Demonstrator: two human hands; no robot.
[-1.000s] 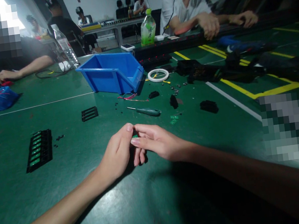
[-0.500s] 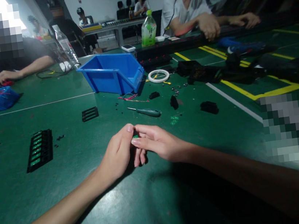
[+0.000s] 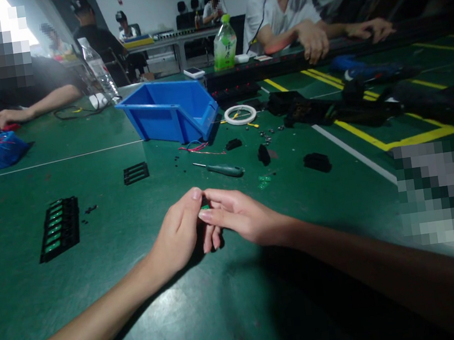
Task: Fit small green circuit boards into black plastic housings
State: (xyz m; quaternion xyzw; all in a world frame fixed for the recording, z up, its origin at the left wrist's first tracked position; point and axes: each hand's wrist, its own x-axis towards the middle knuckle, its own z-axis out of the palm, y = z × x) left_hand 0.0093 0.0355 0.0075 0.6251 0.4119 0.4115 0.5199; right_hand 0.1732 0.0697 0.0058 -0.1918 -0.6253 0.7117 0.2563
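My left hand (image 3: 179,229) and my right hand (image 3: 243,215) meet over the green table (image 3: 167,323), fingers closed together around a small black and green part (image 3: 205,206). Most of that part is hidden by the fingers. Just beyond them lies a screwdriver (image 3: 225,169) with a green handle. Left of my hands is a black frame (image 3: 59,228) with several green pieces in its slots, and farther up a smaller slotted black frame (image 3: 136,173). Small green pieces (image 3: 265,181) and a black part (image 3: 264,155) lie to the right.
A blue bin (image 3: 173,113) stands beyond the screwdriver, beside a white ring (image 3: 240,114). Black parts (image 3: 317,162) and a blue tool (image 3: 364,71) lie at right. Bottles (image 3: 225,45) stand at the back. People sit across the table, one person's hand (image 3: 312,40) near its far edge.
My hands and the part they hold have barely moved. The far person's hand at the back right has shifted slightly, and the person's hands at far left have moved a little with the red item.
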